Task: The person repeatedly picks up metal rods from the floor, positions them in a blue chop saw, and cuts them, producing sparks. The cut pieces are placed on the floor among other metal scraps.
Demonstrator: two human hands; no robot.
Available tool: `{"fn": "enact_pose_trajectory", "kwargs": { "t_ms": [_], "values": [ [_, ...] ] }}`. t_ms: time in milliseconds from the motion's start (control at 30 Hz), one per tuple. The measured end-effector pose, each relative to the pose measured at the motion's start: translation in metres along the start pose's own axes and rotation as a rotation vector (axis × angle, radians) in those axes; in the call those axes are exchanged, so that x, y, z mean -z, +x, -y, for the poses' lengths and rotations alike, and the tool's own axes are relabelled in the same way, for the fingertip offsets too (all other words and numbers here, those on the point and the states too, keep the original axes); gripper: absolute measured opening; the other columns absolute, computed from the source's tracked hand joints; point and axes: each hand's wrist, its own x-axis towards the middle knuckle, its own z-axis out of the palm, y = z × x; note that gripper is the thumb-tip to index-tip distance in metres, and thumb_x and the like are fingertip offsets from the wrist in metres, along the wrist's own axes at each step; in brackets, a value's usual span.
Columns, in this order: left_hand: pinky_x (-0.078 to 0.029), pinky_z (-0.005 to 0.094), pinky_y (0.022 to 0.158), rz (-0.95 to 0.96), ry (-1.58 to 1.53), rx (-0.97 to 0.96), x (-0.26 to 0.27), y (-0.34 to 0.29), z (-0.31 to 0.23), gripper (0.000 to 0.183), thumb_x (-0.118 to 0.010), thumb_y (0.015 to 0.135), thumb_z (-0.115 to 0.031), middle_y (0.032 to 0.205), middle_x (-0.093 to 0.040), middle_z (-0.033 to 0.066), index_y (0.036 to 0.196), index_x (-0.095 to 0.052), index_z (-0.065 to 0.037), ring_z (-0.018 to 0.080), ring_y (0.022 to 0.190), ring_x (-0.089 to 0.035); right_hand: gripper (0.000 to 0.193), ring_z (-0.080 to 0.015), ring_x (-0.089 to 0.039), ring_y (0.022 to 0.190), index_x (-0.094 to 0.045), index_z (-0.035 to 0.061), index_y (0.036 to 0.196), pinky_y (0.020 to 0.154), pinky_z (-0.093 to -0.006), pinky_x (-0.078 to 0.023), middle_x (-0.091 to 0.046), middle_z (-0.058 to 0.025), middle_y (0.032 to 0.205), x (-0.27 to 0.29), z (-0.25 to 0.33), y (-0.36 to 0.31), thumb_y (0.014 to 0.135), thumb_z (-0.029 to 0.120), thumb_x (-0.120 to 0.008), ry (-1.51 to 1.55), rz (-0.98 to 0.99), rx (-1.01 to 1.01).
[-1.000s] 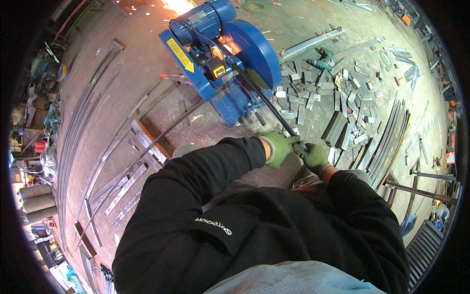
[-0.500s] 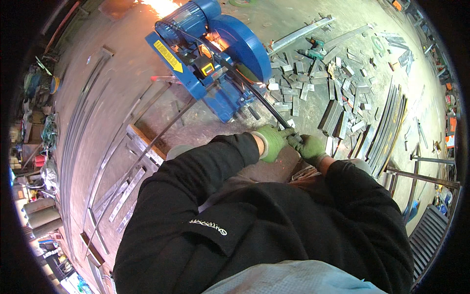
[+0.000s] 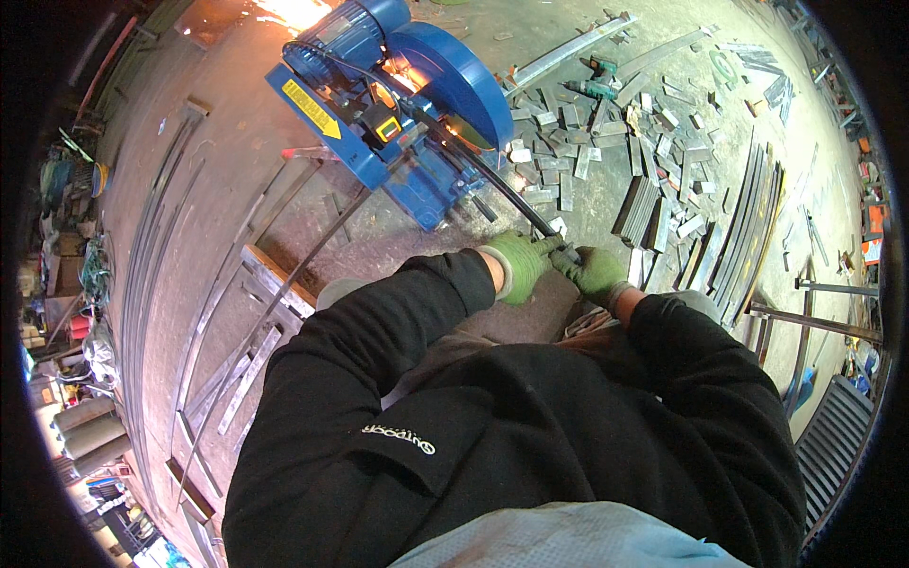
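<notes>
A blue cut-off saw (image 3: 454,80) throws bright sparks at the far left. Its long black handle (image 3: 511,197) slants toward me. Around the near end of that handle my left hand (image 3: 521,267), in a green work glove, is closed. My right hand (image 3: 598,275), gloved alike, grips the same end from the right, close beside the left. Under the saw's guard the disc shows only in part. A long metal bar (image 3: 317,243) runs from the saw's base toward the lower left; where the disc meets it is hidden.
Many short cut metal pieces (image 3: 579,163) lie scattered right of the saw, near a green cordless drill (image 3: 597,80). Long bars (image 3: 753,222) lie farther right, others (image 3: 151,227) at left. A metal stand (image 3: 828,327) is at the right edge.
The saw sits slightly farther left and up in view. Both hands stay closed on the handle, and sparks keep flying.
</notes>
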Motion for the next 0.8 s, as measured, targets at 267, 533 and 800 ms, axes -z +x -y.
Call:
{"fn": "enact_pose_trajectory", "kwargs": {
  "t_ms": [267,533,800],
  "values": [
    [-0.053,0.0565,0.134,0.043,0.024,0.015,0.0044,0.0011,-0.0028,0.084,-0.089,0.099,-0.040,0.202,-0.034,0.0190,0.175,-0.068,-0.011,0.0427,0.166,-0.062,0.097,-0.0531,-0.085,0.109,-0.090,-0.0052,0.124,0.097,-0.0542,-0.064,-0.088,-0.0333,0.111,-0.0047,-0.0053,0.0025,0.105,0.088,-0.073,0.005,-0.010,-0.031],
    [-0.052,0.0568,0.134,0.064,0.011,0.014,0.0035,0.0025,-0.0021,0.080,-0.086,0.097,-0.032,0.201,-0.033,0.0204,0.172,-0.070,-0.010,0.0446,0.164,-0.063,0.096,-0.0538,-0.086,0.113,-0.090,-0.0034,0.124,0.100,-0.0546,-0.065,-0.088,-0.0333,0.114,-0.0044,-0.0084,0.0062,0.104,0.089,-0.074,-0.029,0.007,-0.014],
    [-0.053,0.0560,0.133,0.054,-0.012,0.026,0.0020,0.0029,-0.0026,0.076,-0.085,0.097,-0.030,0.201,-0.035,0.0206,0.170,-0.073,-0.011,0.0438,0.163,-0.064,0.096,-0.0533,-0.086,0.113,-0.090,-0.0029,0.124,0.099,-0.0543,-0.065,-0.088,-0.0326,0.114,-0.0048,-0.0071,0.0042,0.105,0.089,-0.074,-0.006,-0.003,-0.007]
  ]
}}
